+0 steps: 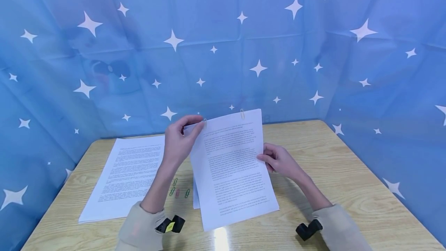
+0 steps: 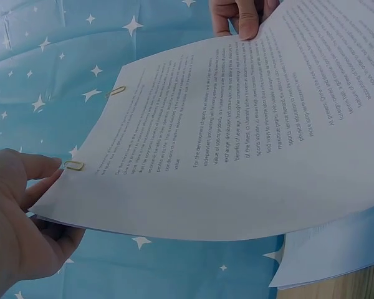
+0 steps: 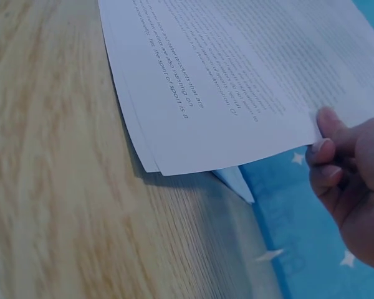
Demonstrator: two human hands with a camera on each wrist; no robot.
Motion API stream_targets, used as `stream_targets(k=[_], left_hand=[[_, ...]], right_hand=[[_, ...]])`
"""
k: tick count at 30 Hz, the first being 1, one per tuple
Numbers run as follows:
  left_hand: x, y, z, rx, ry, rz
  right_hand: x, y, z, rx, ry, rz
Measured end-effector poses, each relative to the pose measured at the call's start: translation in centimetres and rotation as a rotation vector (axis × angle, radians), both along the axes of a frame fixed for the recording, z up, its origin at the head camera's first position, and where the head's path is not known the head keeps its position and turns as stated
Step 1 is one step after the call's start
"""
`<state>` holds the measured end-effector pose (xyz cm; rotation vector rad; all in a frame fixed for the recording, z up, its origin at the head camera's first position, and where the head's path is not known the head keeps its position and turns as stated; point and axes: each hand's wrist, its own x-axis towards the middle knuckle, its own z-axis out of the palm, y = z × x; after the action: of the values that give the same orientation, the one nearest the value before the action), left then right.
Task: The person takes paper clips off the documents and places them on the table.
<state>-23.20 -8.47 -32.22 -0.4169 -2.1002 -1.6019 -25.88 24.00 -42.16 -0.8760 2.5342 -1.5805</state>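
Note:
A few printed sheets of paper (image 1: 237,169) are held up together, tilted above the table. Two paper clips sit on their top edge: a yellowish paper clip (image 1: 242,114) near the right corner and another paper clip (image 2: 73,166) near the left corner. My left hand (image 1: 181,138) pinches the top left corner, thumb in front, right beside that clip. On the right edge, my right hand (image 1: 280,161) pinches the sheets between thumb and fingers. Behind their lower left part, more paper (image 1: 196,196) shows on the table, mostly hidden.
A stack of printed paper (image 1: 129,177) lies on the left of the wooden table (image 1: 313,189). Several loose paper clips, green ones (image 1: 187,193) and a pink one (image 1: 177,193), lie between that stack and the held sheets. A blue curtain (image 1: 216,69) with white stars stands behind.

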Motion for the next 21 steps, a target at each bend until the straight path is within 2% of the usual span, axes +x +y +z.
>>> stream_targets(k=[12,17,21], left_hand=[[-0.12,0.43,0.04,-0.044,0.004,0.042],[-0.14,0.6,0.04,-0.013,0.026,0.085],[-0.13,0.59,0.14,0.048,0.058,0.102]], right_hand=[[-0.14,-0.16,-0.17,0.023,0.01,-0.016],[-0.08,-0.22,-0.14,0.021,0.015,-0.01],[0.05,-0.23,-0.11,0.022,0.01,-0.017]])
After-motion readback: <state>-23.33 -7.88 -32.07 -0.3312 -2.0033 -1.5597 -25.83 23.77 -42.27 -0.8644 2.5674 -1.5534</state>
